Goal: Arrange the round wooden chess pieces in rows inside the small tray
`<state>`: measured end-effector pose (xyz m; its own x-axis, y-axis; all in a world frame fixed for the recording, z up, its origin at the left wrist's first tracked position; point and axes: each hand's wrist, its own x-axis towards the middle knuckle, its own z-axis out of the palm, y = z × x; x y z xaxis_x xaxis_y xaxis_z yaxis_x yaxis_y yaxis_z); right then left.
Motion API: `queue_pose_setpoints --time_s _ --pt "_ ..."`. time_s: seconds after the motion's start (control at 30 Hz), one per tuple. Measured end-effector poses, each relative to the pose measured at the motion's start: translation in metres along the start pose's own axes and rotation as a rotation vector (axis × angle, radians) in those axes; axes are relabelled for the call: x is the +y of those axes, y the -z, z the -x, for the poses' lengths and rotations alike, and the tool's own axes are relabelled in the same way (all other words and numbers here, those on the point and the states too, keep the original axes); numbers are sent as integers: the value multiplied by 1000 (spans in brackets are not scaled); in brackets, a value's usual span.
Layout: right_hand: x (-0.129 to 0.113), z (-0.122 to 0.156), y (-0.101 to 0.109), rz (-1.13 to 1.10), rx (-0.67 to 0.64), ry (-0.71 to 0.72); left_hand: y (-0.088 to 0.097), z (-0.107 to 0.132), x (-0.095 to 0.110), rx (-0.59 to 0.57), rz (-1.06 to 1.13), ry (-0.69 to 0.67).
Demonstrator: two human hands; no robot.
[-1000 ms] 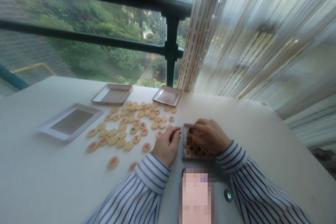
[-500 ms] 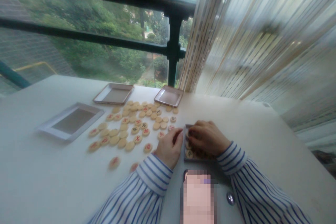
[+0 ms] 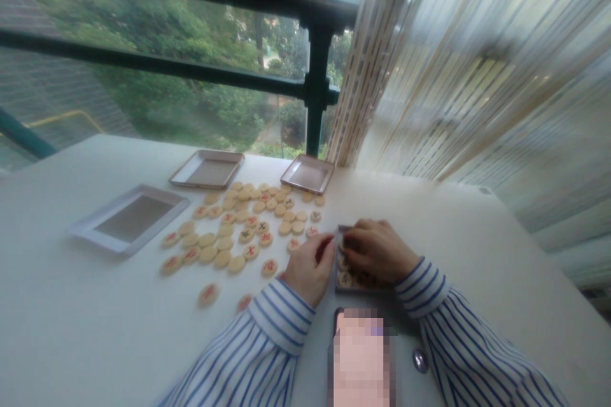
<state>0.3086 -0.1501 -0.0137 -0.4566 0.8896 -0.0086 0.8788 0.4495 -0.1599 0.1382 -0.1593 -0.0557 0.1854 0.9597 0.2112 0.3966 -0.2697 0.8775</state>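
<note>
A shallow box (image 3: 338,289) with dark walls lies in front of me, with round Chinese chess pieces (image 3: 344,278) set along its left side. My left hand (image 3: 310,267) is closed at the box's left wall, its thumb and fingertips pinched there. Over the box reaches my right hand (image 3: 379,249), fingers curled down onto a chess piece (image 3: 340,241) in the far left corner. That hand covers most of the box's inside. Many loose wooden chess pieces (image 3: 236,264) are spread left of the box, some showing red or black characters, others plain side up.
Two shallow trays or lids (image 3: 174,186) (image 3: 324,192) stand at the table's far edge, and a white lid (image 3: 107,245) lies at left. A phone-like object (image 3: 360,362), blurred out, and a small shiny oval object (image 3: 420,361) lie near me. A curtain (image 3: 429,63) hangs at right.
Hardly anything differs. Both hands stay at the box, with the left fingertips shifted very slightly right against its wall.
</note>
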Motion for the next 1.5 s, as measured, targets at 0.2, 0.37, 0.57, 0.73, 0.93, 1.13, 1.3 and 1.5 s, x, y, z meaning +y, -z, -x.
queue_pose_setpoints --time_s 0.2,0.37,0.57,0.73,0.93,1.13,1.3,1.5 --pt "1 0 -1 5 3 3 0 1 0 0 14 -11" --pt "1 1 0 7 0 6 0 0 -1 0 12 -11" --pt "0 1 -1 11 0 13 0 0 0 -11 6 -8" --pt "0 2 1 -5 1 13 0 0 0 4 11 -12" --pt "0 2 3 -4 -5 14 0 0 0 2 5 -4" --pt "-1 1 0 13 -19 19 0 1 -1 0 15 -13" --pt "-1 1 0 15 -10 20 -1 1 0 -1 14 6" --pt "-1 1 1 15 -32 30 -1 1 1 12 22 -8"
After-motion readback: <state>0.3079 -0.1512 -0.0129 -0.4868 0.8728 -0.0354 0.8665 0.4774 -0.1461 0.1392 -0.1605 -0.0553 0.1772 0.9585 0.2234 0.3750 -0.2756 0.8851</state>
